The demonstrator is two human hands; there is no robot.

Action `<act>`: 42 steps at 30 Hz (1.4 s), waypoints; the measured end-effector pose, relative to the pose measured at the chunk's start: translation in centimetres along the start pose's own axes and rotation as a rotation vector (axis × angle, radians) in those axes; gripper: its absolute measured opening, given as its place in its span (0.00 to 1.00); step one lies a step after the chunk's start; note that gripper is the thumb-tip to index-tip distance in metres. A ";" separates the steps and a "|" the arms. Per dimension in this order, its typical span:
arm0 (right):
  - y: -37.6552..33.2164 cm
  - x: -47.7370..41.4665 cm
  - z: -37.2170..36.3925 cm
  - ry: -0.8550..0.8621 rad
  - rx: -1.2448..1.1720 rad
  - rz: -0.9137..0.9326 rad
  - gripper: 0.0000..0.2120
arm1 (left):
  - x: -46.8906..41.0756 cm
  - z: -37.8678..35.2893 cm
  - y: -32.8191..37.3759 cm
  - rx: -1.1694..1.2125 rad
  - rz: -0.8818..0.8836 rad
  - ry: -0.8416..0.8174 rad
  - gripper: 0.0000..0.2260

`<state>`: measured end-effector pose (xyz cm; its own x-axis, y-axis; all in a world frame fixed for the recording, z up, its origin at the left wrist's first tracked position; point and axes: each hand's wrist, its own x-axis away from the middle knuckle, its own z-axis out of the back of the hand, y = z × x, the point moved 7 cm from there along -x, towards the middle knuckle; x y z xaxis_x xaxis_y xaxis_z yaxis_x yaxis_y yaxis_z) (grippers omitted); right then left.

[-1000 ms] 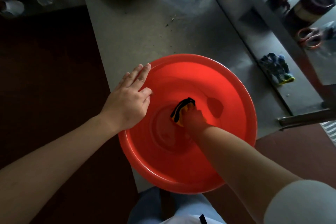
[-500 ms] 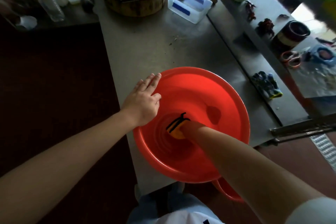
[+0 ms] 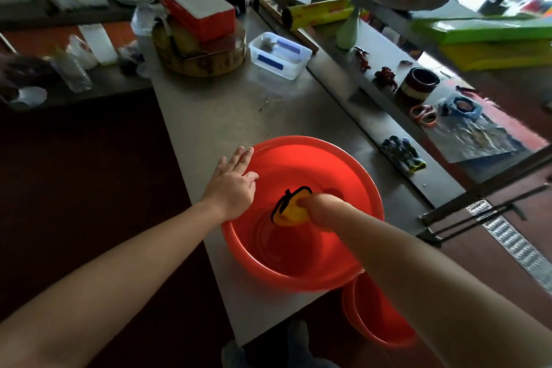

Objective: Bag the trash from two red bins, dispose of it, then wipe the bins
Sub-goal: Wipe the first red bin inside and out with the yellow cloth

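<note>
Left hand [image 3: 231, 188]: fingers straight, together, flat on bin [image 3: 301, 139] rim. Right hand [image 3: 324, 209]: fingers curled round cloth [image 3: 288, 213], inside bin.

The big bin [image 3: 298, 164] was bright red, and the other bin [image 3: 373, 320] was red too. The cloth [image 3: 291, 210] was yellow with a black edge. The table [image 3: 227, 116] was plain grey. A clear box [image 3: 279, 61] had blue stripes. The scissors [image 3: 424, 116] had orange handles.

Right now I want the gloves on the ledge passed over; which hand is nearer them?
Right. The right hand grips the yellow cloth inside the red bin, toward the gloves; the left hand rests on the bin's opposite rim, farther away.
</note>
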<state>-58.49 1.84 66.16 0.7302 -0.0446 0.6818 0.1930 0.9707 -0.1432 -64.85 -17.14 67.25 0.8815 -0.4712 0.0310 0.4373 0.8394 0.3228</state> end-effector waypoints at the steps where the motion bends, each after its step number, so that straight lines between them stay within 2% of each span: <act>1: -0.6 0.6 0.7 0.014 0.049 0.035 0.32 | 0.0 0.3 0.0 0.012 0.001 0.001 0.17; 2: -0.8 1.5 1.4 0.044 0.081 0.026 0.41 | 0.0 0.6 0.1 0.024 0.004 0.009 0.17; 3: -0.6 2.0 1.9 0.075 0.113 0.026 0.45 | 0.2 0.9 0.2 0.034 0.008 0.028 0.18; 4: -0.2 2.5 2.3 0.103 0.131 0.020 0.41 | 0.5 1.4 0.6 0.038 0.005 0.059 0.18; 6: 0.8 2.8 3.1 0.197 0.208 0.065 0.24 | 1.3 2.1 2.0 0.030 -0.018 0.118 0.19; 7: 1.3 3.2 3.6 0.249 0.227 0.101 0.23 | 2.0 2.4 3.0 0.015 -0.038 0.139 0.19; 11: 2.8 5.8 5.6 0.397 0.211 0.183 0.21 | 5.0 3.0 7.9 -0.094 -0.091 0.203 0.18; 13: 3.8 7.1 6.5 0.428 0.115 0.236 0.20 | 6.1 2.9 10.6 -0.073 -0.068 0.214 0.18; 18: 6.4 12.4 9.5 0.608 0.199 0.360 0.29 | 8.9 0.9 19.2 -0.122 -0.088 0.211 0.17; 24: 10.1 16.9 11.1 0.643 0.195 0.387 0.30 | 8.3 -4.5 25.7 -0.154 0.122 0.034 0.22; 29: 14.6 18.7 10.3 0.682 0.167 0.325 0.29 | 9.2 -7.3 26.0 -0.134 0.235 -0.074 0.17; 35: 18.4 19.6 8.6 0.687 0.078 0.267 0.28 | 11.9 -7.0 24.2 -0.118 0.105 -0.099 0.18; 42: 18.4 20.1 5.7 0.684 0.074 0.207 0.31 | 18.0 -4.4 17.9 -0.244 0.099 -0.148 0.17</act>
<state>-44.03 20.19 81.32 0.9988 0.0274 0.0405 -0.0208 0.9876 -0.1557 -40.35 -9.44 69.44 0.8943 -0.4029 0.1947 0.3960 0.9152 0.0750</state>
